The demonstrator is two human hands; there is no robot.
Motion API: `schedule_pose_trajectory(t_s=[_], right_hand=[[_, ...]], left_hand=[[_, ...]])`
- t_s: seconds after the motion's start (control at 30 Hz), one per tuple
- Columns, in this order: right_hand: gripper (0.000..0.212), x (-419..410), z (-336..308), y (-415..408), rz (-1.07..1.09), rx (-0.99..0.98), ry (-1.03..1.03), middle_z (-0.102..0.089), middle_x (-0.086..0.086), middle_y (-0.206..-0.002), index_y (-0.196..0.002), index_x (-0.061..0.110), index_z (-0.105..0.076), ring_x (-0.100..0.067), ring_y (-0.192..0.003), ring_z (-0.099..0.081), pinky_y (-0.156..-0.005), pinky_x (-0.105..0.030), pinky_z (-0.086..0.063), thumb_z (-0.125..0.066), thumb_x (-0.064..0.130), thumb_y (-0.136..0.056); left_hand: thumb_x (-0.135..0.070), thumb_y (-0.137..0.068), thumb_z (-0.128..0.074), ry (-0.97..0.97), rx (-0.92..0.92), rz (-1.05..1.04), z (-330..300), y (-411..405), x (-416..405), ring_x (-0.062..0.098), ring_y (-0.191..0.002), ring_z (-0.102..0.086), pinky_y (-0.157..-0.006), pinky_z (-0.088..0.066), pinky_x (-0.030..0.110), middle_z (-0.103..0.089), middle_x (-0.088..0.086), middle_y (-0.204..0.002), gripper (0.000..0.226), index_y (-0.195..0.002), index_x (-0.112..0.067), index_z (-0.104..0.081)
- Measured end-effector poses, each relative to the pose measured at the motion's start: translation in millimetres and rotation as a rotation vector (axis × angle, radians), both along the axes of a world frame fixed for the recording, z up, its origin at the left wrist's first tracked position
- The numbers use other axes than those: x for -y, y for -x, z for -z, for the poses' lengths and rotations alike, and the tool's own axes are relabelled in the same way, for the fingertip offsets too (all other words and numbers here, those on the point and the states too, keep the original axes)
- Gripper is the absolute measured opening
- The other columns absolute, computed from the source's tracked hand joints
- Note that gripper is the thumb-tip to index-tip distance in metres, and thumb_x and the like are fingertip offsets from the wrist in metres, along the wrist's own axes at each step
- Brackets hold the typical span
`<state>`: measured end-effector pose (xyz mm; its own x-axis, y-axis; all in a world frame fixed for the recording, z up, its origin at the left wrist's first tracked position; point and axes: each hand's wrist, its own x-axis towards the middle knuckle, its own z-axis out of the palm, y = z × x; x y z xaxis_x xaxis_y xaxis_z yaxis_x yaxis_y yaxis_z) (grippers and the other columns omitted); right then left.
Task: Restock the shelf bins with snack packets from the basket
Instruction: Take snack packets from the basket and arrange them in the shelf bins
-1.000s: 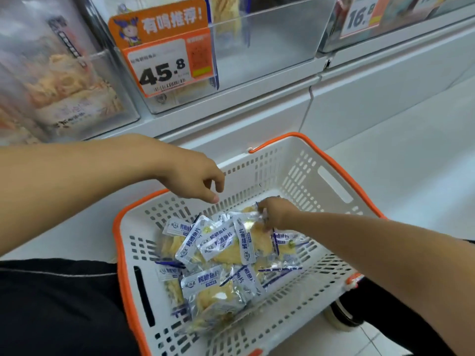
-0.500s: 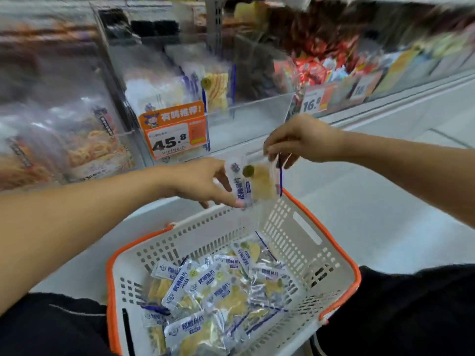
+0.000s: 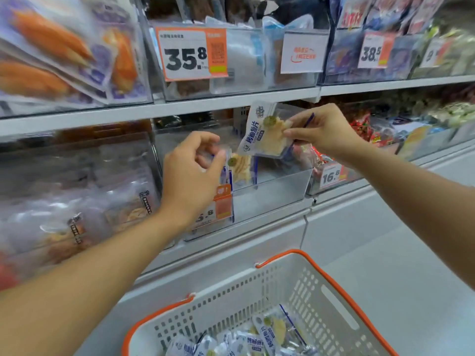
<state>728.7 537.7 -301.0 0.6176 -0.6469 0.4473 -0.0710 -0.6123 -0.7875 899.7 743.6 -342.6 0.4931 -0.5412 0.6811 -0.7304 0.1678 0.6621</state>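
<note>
Right hand point(image 3: 325, 133) pinches a snack packet point(image 3: 264, 134) over the clear bin point(image 3: 277, 186), left hand point(image 3: 191, 173) loosely curled and empty, so next is probably dropping it in upright.

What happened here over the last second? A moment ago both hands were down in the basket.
The right hand pinched a snack packet out of the basket and raised it to the clear shelf bin. The left hand rose alongside, fingers curled, holding nothing. The remaining packets stayed in the basket; one packet already stands in the bin.
</note>
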Motion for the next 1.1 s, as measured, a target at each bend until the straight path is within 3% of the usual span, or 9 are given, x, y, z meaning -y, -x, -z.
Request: schedule_pose_trajectory(t_s=[0.07,0.13,0.27,0.47,0.63,0.8,0.9,1.0,1.1], right_hand=[[0.008,11.6,11.5,-15.0,0.014,-0.121,0.030,-0.074,-0.016,-0.082,-0.088,0.004,-0.076,-0.017,-0.073,-0.069,-0.075,-0.035,-0.061,-0.079,0.004,-0.081],[0.007,19.3,28.6,-27.4,0.017,-0.248,0.024,-0.074,-0.016,-0.079,-0.083,0.003,-0.077,-0.016,-0.069,-0.067,-0.075,-0.039,-0.061,-0.080,0.007,-0.080],[0.010,33.4,52.5,-48.0,0.067,-0.386,-0.046,-0.074,-0.021,-0.085,-0.086,0.001,-0.077,-0.021,-0.071,-0.069,-0.076,-0.047,-0.062,-0.079,0.010,-0.083],[0.005,31.1,58.2,-74.1,0.047,-0.376,-0.099,-0.074,-0.016,-0.083,-0.081,0.005,-0.074,-0.028,-0.079,-0.074,-0.072,-0.037,-0.063,-0.075,0.007,-0.086],[0.022,28.1,61.1,-79.1,0.192,-0.512,0.052,-0.072,-0.010,-0.072,-0.076,0.003,-0.072,-0.013,-0.059,-0.070,-0.060,-0.023,-0.059,-0.078,0.022,-0.084],[0.026,25.1,65.1,-83.2,0.250,-0.587,0.102,-0.073,-0.011,-0.075,-0.082,0.000,-0.073,-0.021,-0.070,-0.073,-0.073,-0.037,-0.062,-0.080,0.025,-0.083],[0.018,22.8,64.4,-82.8,0.238,-0.564,0.058,-0.074,-0.011,-0.077,-0.082,0.004,-0.074,-0.018,-0.068,-0.074,-0.072,-0.036,-0.063,-0.078,0.020,-0.084],[0.018,21.0,56.1,-72.9,0.312,-0.573,0.197,-0.071,-0.002,-0.070,-0.076,0.011,-0.073,-0.014,-0.065,-0.069,-0.072,-0.034,-0.060,-0.081,0.026,-0.082],[0.028,6.8,48.9,-53.6,0.456,-0.369,0.489,-0.061,0.002,-0.066,-0.070,0.017,-0.066,-0.017,-0.068,-0.062,-0.064,-0.029,-0.047,-0.073,0.041,-0.082]], left_hand=[[-0.017,-0.093,-0.063,-0.034,0.092,-0.065,2.1,-13.6,-2.1,0.008,-0.079,-0.057,-0.071,-0.044,0.016,-0.066,-0.011,-0.090,0.015,-0.106,-0.023,-0.066],[-0.015,-0.095,-0.059,-0.099,0.153,-0.087,7.8,-22.2,-4.8,0.010,-0.088,-0.058,-0.080,-0.046,0.024,-0.065,-0.010,-0.096,0.017,-0.109,-0.023,-0.066],[-0.014,-0.098,-0.054,-0.251,0.157,-0.087,19.1,-28.0,-2.8,0.008,-0.100,-0.058,-0.092,-0.050,0.034,-0.064,-0.010,-0.106,0.021,-0.115,-0.020,-0.065],[-0.020,-0.098,-0.053,-0.278,0.180,-0.118,23.8,-29.6,3.5,0.008,-0.101,-0.061,-0.092,-0.053,0.041,-0.065,-0.016,-0.104,0.021,-0.114,-0.027,-0.066],[-0.018,-0.097,-0.053,-0.265,0.185,-0.115,24.2,-29.0,3.3,0.009,-0.101,-0.061,-0.093,-0.052,0.042,-0.065,-0.014,-0.104,0.022,-0.114,-0.024,-0.066],[-0.015,-0.097,-0.053,-0.255,0.186,-0.100,23.1,-28.9,1.8,0.008,-0.101,-0.060,-0.093,-0.052,0.038,-0.064,-0.014,-0.104,0.022,-0.114,-0.022,-0.066],[-0.014,-0.097,-0.053,-0.242,0.187,-0.086,23.0,-29.9,1.4,0.010,-0.102,-0.059,-0.093,-0.051,0.038,-0.063,-0.012,-0.105,0.022,-0.114,-0.020,-0.065],[-0.015,-0.095,-0.055,-0.170,0.420,-0.082,19.7,-31.8,-4.3,0.017,-0.102,-0.058,-0.092,-0.047,0.042,-0.064,-0.006,-0.107,0.019,-0.112,-0.017,-0.065],[-0.012,-0.092,-0.059,-0.045,0.801,0.069,15.0,-15.2,-13.6,0.028,-0.092,-0.059,-0.080,-0.044,0.041,-0.068,0.006,-0.101,0.016,-0.105,-0.009,-0.067]])
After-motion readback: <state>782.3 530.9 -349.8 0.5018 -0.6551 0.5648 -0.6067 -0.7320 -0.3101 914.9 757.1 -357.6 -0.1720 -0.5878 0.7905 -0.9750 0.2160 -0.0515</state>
